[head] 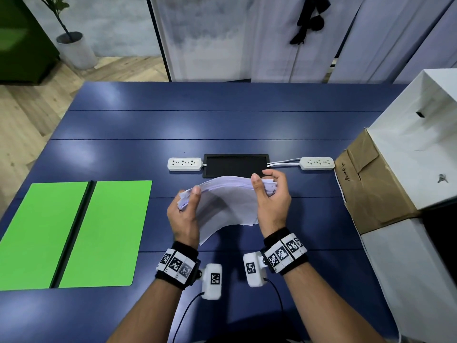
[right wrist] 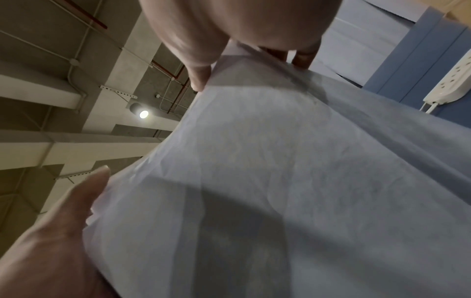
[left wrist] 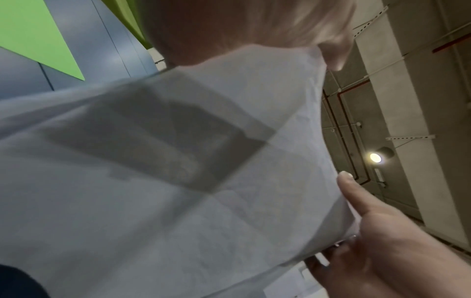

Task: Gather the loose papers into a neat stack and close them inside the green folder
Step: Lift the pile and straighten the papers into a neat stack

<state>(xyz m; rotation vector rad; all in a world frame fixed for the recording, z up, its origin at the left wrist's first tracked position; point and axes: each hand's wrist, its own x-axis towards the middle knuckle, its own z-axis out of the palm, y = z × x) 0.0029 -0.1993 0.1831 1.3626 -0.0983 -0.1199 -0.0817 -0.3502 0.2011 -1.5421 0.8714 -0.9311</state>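
Observation:
A stack of white papers [head: 227, 201] hangs curved above the middle of the blue table [head: 222, 125], held from both sides. My left hand [head: 189, 198] grips its left edge, thumb on top and fingers hidden beneath. My right hand [head: 265, 184] grips the right edge in the same way. The sheet edges look uneven at both ends. The green folder [head: 74, 231] lies open and flat at the left, with nothing on it. The papers [left wrist: 178, 181] fill the left wrist view, and a corner of the folder [left wrist: 30, 30] shows behind them. In the right wrist view the papers [right wrist: 280, 161] also cover most of the frame.
Two white power strips [head: 185, 164] [head: 317, 163] flank a black inset panel [head: 235, 164] just beyond the hands. A brown cardboard box [head: 371, 181] and a tall white box [head: 420, 144] stand at the table's right edge. Bare table lies between folder and hands.

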